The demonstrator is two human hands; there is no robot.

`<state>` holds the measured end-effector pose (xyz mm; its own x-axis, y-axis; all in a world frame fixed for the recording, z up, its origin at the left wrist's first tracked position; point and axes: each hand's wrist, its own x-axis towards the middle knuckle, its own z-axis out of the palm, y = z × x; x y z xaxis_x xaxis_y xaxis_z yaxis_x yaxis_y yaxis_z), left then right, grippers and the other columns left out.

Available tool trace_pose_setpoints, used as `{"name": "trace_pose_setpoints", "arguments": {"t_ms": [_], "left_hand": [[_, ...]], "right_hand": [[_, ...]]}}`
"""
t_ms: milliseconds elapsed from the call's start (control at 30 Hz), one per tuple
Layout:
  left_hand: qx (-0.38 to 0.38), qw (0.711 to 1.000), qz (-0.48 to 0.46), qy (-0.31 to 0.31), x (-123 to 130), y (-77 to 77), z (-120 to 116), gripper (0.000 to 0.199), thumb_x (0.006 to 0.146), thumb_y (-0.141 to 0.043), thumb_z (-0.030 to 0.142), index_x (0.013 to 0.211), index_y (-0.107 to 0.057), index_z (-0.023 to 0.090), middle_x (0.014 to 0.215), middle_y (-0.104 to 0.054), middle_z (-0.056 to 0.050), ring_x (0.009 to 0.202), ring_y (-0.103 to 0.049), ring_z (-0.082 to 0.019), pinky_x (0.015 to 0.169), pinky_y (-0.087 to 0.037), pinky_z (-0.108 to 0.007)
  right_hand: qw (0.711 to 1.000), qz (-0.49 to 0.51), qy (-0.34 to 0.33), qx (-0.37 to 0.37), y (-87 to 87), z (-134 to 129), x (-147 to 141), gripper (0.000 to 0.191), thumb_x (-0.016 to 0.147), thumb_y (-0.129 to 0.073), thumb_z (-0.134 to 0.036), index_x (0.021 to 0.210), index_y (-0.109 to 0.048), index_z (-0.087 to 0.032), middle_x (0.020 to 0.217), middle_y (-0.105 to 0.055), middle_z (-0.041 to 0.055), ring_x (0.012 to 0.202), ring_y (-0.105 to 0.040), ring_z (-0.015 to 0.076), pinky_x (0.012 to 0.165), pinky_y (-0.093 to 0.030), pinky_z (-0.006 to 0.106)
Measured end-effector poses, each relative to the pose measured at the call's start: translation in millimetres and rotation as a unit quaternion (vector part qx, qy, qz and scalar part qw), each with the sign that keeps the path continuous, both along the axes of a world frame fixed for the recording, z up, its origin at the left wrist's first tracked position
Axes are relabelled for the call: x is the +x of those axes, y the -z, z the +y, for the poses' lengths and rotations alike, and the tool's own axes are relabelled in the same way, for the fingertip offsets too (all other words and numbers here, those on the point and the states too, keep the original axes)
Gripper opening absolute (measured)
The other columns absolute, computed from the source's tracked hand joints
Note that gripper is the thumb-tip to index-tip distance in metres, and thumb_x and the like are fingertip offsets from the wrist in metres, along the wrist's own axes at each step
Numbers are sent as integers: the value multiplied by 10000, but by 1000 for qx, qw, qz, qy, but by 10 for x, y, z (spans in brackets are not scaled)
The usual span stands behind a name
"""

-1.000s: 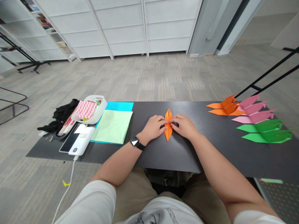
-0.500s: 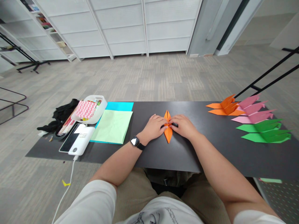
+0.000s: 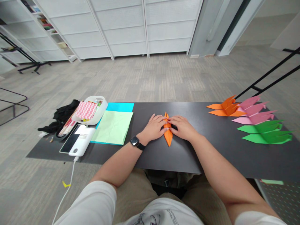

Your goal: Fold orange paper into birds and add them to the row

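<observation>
A narrow orange folded paper (image 3: 168, 137) lies on the dark table in front of me, one pointed end away from me and the other toward me. My left hand (image 3: 153, 128) grips its left edge with bent fingers and thumb. From the opposite side, my right hand (image 3: 183, 127) has its fingertips and thumb on the paper's right edge. Fingers of both hands cover parts of its middle and upper half.
Orange (image 3: 227, 107), pink (image 3: 254, 109) and green (image 3: 264, 132) folded paper figures stand at the right. Light green sheets (image 3: 113, 126) lie over blue paper (image 3: 120, 106). Further left are a white box (image 3: 102, 111), a phone (image 3: 68, 142) and a cabled white power bank (image 3: 81, 143).
The orange paper looks narrower, its side parts folded in. My fingers have shifted to its edges, and its near tip has moved slightly toward me.
</observation>
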<state>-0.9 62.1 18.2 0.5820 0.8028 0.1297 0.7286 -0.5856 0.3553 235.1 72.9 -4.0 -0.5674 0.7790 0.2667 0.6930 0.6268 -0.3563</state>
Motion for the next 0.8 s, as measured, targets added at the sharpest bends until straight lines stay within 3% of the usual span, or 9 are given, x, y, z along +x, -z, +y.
{"name": "trace_pose_setpoints", "arguments": {"t_ms": [100, 267, 467, 667, 800], "left_hand": [[-5, 1000, 2, 0, 2, -2, 4, 348, 1096, -491, 367, 1362, -682, 247, 1600, -590, -84, 1577, -438, -291, 1371, -194, -600], [-16, 1000, 0, -9, -11, 41, 21, 478, 1059, -559, 382, 1505, -566, 209, 1637, -552, -129, 1591, -420, -316, 1357, -199, -639], [-9, 1000, -2, -7, -47, 100, 68, 533, 1051, -560, 423, 1551, -531, 240, 1678, -510, -122, 1606, -401, -327, 1352, -160, -671], [10, 1000, 4, 10, -48, 126, 109, 502, 1049, -546, 424, 1511, -576, 231, 1703, -475, -112, 1635, -342, -331, 1358, -123, -673], [-1, 1000, 3, 3, -31, 138, 126, 578, 1033, -563, 425, 1567, -516, 209, 1680, -504, -128, 1603, -393, -339, 1352, -131, -684]], "right_hand": [[1000, 8, -15, 2, -7, 1, -6, 308, 960, -676, -287, 1246, -790, -267, 1368, -748, 91, 1323, -640, 335, 1169, -484, 590], [1000, 7, -2, -14, 16, -5, -19, 488, 967, -683, -325, 1451, -678, -265, 1543, -646, 109, 1475, -542, 366, 1236, -419, 643], [999, -25, 22, -37, 48, -21, -32, 564, 981, -656, -347, 1539, -604, -287, 1601, -598, 109, 1508, -515, 391, 1262, -347, 714], [999, -30, 24, -34, 35, -23, -52, 556, 976, -649, -343, 1523, -626, -246, 1608, -588, 125, 1520, -494, 409, 1259, -352, 709], [1000, -16, 22, -13, 19, -20, -54, 543, 948, -678, -318, 1487, -654, -255, 1565, -627, 115, 1501, -512, 401, 1251, -372, 691]]}}
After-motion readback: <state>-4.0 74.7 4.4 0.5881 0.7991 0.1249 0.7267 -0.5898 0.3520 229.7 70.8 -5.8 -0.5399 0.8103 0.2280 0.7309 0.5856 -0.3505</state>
